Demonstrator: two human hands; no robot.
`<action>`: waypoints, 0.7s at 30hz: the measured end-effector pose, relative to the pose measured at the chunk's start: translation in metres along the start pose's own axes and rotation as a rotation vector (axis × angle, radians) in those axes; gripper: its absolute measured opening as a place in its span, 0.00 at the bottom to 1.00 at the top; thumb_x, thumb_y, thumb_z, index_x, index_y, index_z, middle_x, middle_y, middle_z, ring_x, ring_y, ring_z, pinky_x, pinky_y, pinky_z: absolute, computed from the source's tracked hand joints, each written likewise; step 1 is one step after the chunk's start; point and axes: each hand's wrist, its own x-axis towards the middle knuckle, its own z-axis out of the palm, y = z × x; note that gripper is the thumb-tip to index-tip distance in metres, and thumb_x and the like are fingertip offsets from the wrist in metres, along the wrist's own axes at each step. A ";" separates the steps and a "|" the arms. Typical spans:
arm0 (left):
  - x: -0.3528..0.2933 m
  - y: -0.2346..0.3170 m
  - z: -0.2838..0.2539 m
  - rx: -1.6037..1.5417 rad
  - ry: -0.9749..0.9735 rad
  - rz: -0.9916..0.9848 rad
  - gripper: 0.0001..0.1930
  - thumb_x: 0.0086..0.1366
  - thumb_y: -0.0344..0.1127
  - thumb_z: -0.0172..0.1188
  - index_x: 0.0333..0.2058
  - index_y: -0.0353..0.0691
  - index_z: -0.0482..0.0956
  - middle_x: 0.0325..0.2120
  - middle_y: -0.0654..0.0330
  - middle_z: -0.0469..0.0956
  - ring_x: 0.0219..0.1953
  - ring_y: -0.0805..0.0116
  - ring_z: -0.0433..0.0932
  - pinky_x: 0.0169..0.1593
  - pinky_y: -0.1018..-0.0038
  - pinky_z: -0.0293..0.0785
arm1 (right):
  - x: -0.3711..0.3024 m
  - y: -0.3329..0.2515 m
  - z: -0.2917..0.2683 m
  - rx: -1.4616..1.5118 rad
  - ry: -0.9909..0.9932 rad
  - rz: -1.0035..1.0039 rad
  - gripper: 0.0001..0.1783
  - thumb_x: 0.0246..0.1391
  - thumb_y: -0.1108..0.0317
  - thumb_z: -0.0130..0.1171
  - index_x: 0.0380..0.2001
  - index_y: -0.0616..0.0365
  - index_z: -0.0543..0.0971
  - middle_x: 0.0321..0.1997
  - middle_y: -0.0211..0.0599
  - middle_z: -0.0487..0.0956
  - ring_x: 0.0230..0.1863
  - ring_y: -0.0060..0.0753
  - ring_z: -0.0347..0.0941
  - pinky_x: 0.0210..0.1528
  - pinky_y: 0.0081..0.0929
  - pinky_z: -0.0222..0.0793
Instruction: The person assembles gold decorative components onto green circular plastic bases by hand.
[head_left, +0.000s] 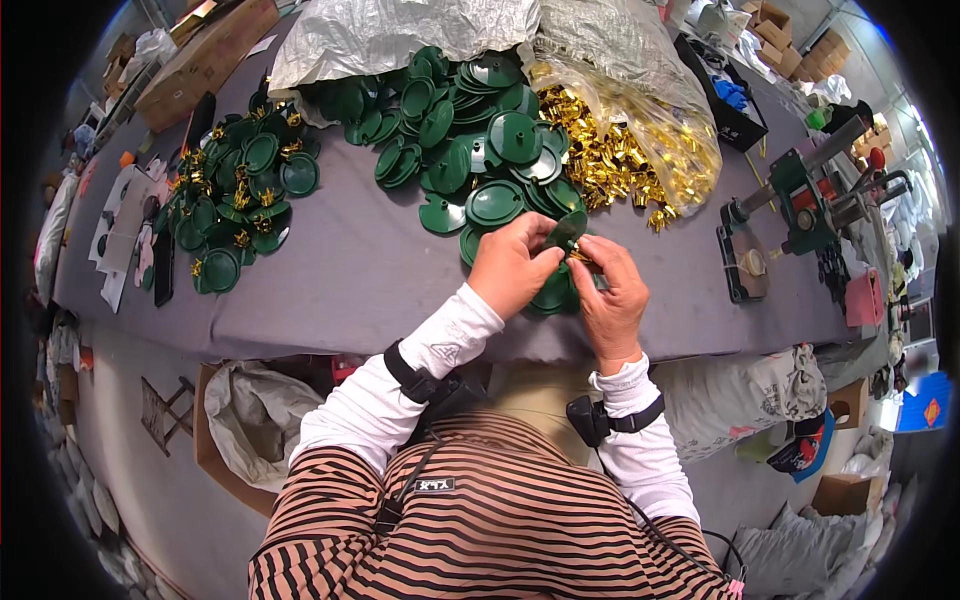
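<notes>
Between my hands, above the near edge of a pile of green discs (pixel 515 137), is one round green plastic disc (pixel 568 231), tilted on edge. My left hand (pixel 512 262) pinches it from the left, thumb and fingers closed on its side. From the right, my right hand (pixel 612 290) has its thumb and forefinger pinched at the disc's middle. A bit of gold shows at those fingertips, seemingly a small gold metal clip; the fingers cover most of it. Past my right hand lies a heap of loose gold clips (pixel 610 150), partly inside a clear plastic bag.
At the left lies a second pile of green discs with gold clips on them (pixel 240 180), beside a dark phone-like slab (pixel 163 268). A green hand press (pixel 800 205) stands at the right. Woven sacks (pixel 410 35) line the back; a black tray (pixel 728 100) sits behind the press.
</notes>
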 end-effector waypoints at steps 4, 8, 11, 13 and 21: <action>-0.022 -0.001 0.011 0.395 0.098 0.397 0.13 0.56 0.24 0.60 0.41 0.35 0.77 0.35 0.52 0.81 0.34 0.61 0.81 0.39 0.72 0.77 | -0.013 0.006 0.000 0.119 0.021 0.250 0.14 0.50 0.80 0.64 0.42 0.64 0.80 0.39 0.37 0.81 0.34 0.23 0.78 0.35 0.20 0.75; -0.028 -0.010 0.008 0.436 0.120 0.609 0.15 0.54 0.24 0.61 0.43 0.36 0.78 0.33 0.53 0.80 0.32 0.55 0.78 0.34 0.67 0.75 | -0.016 -0.004 0.001 0.682 0.050 0.740 0.11 0.55 0.76 0.62 0.42 0.66 0.80 0.36 0.36 0.82 0.33 0.23 0.78 0.32 0.17 0.76; -0.028 -0.010 -0.008 0.434 0.106 0.547 0.12 0.54 0.25 0.60 0.40 0.35 0.79 0.33 0.52 0.81 0.34 0.55 0.80 0.39 0.67 0.77 | -0.016 -0.007 0.012 0.725 0.004 0.783 0.08 0.55 0.74 0.62 0.39 0.65 0.80 0.36 0.37 0.82 0.33 0.24 0.79 0.32 0.18 0.76; -0.025 -0.001 -0.035 0.361 0.110 0.386 0.12 0.55 0.26 0.60 0.39 0.36 0.79 0.34 0.52 0.81 0.35 0.58 0.82 0.40 0.69 0.78 | -0.006 0.000 0.008 0.711 -0.101 0.801 0.10 0.54 0.71 0.64 0.39 0.63 0.79 0.37 0.34 0.82 0.34 0.24 0.79 0.33 0.20 0.75; 0.043 0.037 -0.265 1.101 0.861 0.429 0.15 0.56 0.30 0.61 0.44 0.40 0.80 0.39 0.52 0.81 0.43 0.58 0.79 0.49 0.66 0.74 | 0.050 0.122 -0.050 -0.679 0.095 0.201 0.20 0.44 0.65 0.69 0.43 0.54 0.79 0.37 0.42 0.75 0.43 0.46 0.72 0.48 0.37 0.69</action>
